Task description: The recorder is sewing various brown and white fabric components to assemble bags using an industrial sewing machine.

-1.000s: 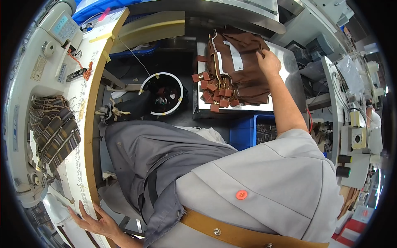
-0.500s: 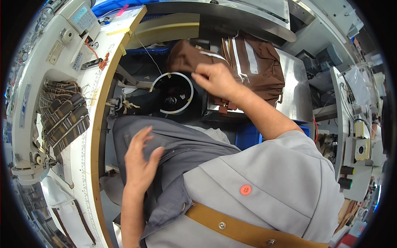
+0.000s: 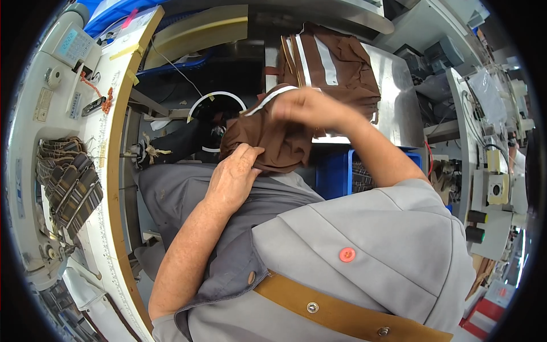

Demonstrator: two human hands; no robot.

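A brown cloth piece (image 3: 273,142) with a white strip along its upper edge hangs bunched over my lap. My left hand (image 3: 235,174) has its fingers closed on the cloth's lower left side. Near the white strip, my right hand (image 3: 310,109) grips the top of the same piece with curled fingers, slightly smeared by motion. Behind it, a stack of brown cloth pieces (image 3: 347,68) with white strips lies on a metal table (image 3: 396,97).
At left stands a sewing machine (image 3: 28,125) on a white table, with striped cloth pieces (image 3: 71,182) beside it. A dark bin with a white rim (image 3: 219,94) sits beyond my lap. A blue crate (image 3: 336,174) holding checked cloth is under the metal table's near edge.
My right hand has brought the brown cloth piece from above the bin toward my lap. My left hand, open and apart before, has moved right and closed on the cloth.
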